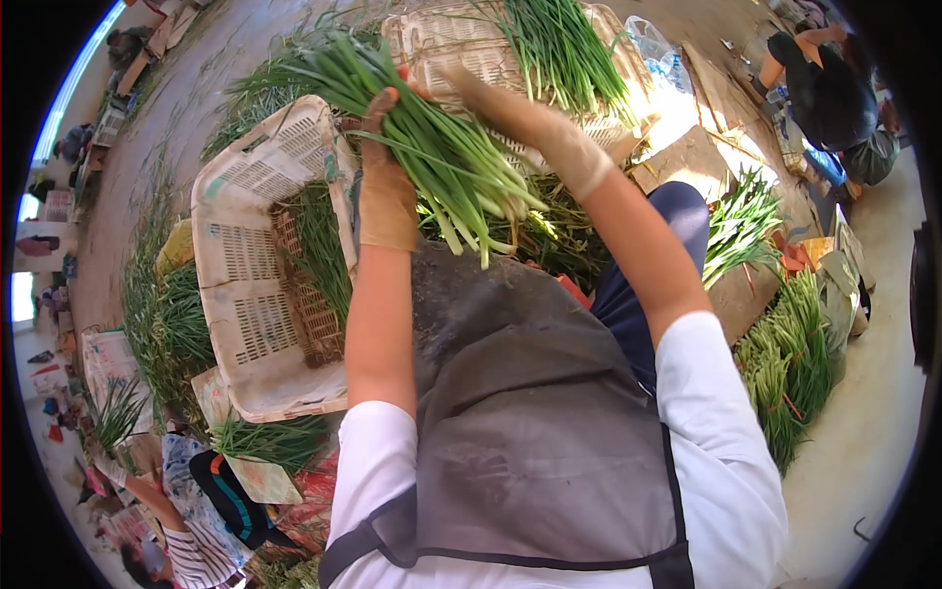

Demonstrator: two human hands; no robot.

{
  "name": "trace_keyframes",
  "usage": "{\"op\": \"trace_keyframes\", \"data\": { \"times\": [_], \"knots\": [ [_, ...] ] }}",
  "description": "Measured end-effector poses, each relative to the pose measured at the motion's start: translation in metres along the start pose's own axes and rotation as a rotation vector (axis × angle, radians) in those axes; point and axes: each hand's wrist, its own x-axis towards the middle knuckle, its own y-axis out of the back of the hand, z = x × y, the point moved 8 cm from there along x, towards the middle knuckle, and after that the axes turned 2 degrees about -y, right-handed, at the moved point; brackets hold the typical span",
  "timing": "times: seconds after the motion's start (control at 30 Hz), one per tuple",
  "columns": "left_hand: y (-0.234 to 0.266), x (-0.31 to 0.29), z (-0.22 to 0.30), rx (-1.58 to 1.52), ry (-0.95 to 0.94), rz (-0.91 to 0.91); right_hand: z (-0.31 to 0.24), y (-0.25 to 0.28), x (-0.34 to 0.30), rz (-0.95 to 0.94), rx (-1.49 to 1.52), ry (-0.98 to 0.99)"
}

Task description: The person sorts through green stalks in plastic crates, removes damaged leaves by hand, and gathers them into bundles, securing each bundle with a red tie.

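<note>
My left hand (375, 152), in a worn tan and dark glove, is closed around a bunch of chives (422, 133). Its long green leaves point up and to the left, and the pale stem ends hang toward my apron. To the right of the bunch, my right hand (491, 103), also gloved, is smeared by motion. Its fingers are too blurred to read. Just behind it, another pile of chives (569, 49) lies on an upturned pale plastic crate (446, 44).
Left of my left forearm a white plastic crate (221, 245) leans with greens inside. Loose stalks (559, 240) lie before my knees. Tied green bundles (785, 363) rest at the right. Other people sit nearby, one at the upper right (824, 88), another's striped sleeve (201, 560) at the lower left.
</note>
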Motion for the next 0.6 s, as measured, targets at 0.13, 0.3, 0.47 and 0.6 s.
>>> {"op": "trace_keyframes", "data": {
  "times": [0.13,0.3,0.47,0.6],
  "knots": [
    [-0.012,0.022,0.028,-0.218,-0.060,-0.162,0.063,-0.031,-0.077,0.113,0.431,-0.298],
    [0.006,0.035,0.102,-0.119,-0.280,-0.230,0.057,-0.046,-0.092,0.036,0.438,-0.271],
    [0.055,0.038,0.202,0.063,-0.473,-0.029,0.097,0.017,-0.117,0.195,0.119,-0.473],
    [0.074,0.013,0.238,0.239,-0.340,-0.138,0.083,0.050,-0.096,0.133,-1.116,-1.020]
  ]
}}
